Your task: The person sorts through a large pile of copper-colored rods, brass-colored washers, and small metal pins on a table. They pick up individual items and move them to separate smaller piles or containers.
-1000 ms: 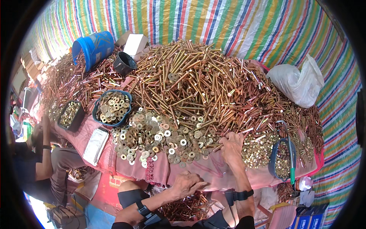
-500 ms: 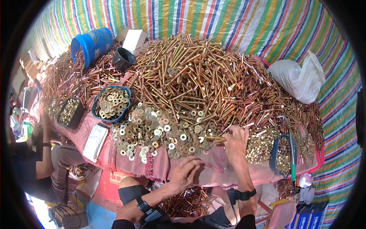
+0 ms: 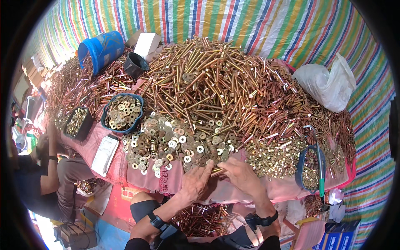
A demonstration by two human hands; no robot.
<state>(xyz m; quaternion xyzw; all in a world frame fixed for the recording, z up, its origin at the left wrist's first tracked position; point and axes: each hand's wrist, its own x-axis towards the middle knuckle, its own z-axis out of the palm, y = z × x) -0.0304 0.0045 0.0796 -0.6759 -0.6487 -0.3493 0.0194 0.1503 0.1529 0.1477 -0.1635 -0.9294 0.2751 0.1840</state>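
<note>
Both hands meet over the near edge of the pink-covered worktop [image 3: 287, 190], around its middle. We see a few short gold-coloured bolts [image 3: 216, 170] there, between the fingertips. Right hand [image 3: 241, 175]: thumb and fingers closed on the bolts. Left hand [image 3: 195, 182]: fingers bent, tips at the bolts' other end; whether they grip, we cannot tell.

Just beyond the left hand we note loose washers [image 3: 175, 143]; beside the right, a spread of nuts [image 3: 277, 158]. A heap of long bolts [image 3: 216, 83] runs back to the far edge. Toward the right near corner, a blue tub [image 3: 298, 171] of nuts, green-handled tool [image 3: 321, 185] across it. Toward the left edge, a blue bowl [image 3: 139, 121] of washers.
</note>
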